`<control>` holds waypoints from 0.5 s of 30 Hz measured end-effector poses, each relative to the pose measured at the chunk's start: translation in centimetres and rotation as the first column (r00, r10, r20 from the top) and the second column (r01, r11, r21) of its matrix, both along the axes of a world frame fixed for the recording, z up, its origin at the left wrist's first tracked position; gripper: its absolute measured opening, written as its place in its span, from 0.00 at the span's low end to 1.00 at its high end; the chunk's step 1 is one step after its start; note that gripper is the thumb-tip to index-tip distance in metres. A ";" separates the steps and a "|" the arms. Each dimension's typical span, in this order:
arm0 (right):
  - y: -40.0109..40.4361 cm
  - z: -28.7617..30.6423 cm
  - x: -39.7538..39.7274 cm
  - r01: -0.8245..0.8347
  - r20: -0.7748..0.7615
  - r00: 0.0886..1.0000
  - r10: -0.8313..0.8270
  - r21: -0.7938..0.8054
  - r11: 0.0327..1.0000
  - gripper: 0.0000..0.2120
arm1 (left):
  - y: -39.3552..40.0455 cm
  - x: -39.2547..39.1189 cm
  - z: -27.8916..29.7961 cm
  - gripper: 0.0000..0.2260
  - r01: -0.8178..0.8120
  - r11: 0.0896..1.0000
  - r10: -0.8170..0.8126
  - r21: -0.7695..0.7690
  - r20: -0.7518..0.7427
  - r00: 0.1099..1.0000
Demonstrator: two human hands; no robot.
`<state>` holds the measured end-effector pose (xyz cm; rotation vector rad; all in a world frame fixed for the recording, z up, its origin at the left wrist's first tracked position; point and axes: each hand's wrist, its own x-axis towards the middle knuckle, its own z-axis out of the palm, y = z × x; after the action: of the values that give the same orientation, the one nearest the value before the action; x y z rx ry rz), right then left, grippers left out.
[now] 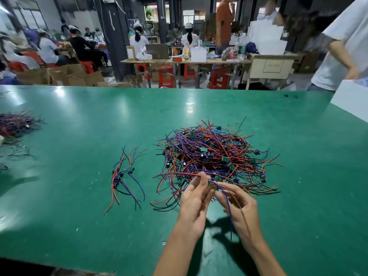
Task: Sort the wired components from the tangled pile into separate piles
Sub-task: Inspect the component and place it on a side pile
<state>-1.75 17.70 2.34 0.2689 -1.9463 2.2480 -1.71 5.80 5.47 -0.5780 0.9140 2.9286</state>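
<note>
I'm seeing two bare forearms coming up from the bottom edge, no sleeves showing. Left hand (194, 202) and right hand (240, 211) aren't wearing gloves, rings or watches.

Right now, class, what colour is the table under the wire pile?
Green, clearest in the head view: the table beneath the tangled pile.

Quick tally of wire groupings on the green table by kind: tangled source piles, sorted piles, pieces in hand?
Tangled source pile: 1
Small sorted pile, left of it: 1
Darker wire pile at the table's far left edge, partly out of frame: 1
Wired component held between left hand and right hand: 1
Total: 4
</note>
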 end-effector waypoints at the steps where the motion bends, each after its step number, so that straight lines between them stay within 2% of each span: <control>1: -0.1 -0.1 0.1 0.001 0.028 1.000 0.000 -0.039 0.999 0.12 | 0.1 0.1 -0.2 0.07 -0.006 1.000 0.006 -0.006 0.011 1.000; 6: -1.1 -0.4 0.0 0.164 0.196 0.973 -0.121 -0.222 0.961 0.09 | 0.8 0.6 -1.2 0.09 -0.019 0.998 0.018 -0.051 -0.020 1.000; 10: -0.9 0.2 -0.4 0.210 0.219 0.962 -0.163 -0.217 0.953 0.10 | 1.1 1.1 -2.4 0.16 -0.049 0.973 0.013 -0.226 -0.158 0.987; 13: -0.1 0.9 -0.5 0.181 0.256 0.958 -0.128 -0.197 0.963 0.10 | 0.1 1.2 -3.3 0.19 -0.081 0.871 -0.078 -0.484 -0.301 0.950; 15: 0.7 1.3 -0.8 0.134 0.308 0.949 -0.067 -0.201 0.970 0.09 | -0.9 0.8 -3.9 0.16 -0.157 0.748 -0.091 -0.645 -0.334 0.938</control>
<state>-2.51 18.41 3.60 -0.2082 -1.7637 2.5267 -0.95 4.90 1.58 -0.0498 2.0496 2.7012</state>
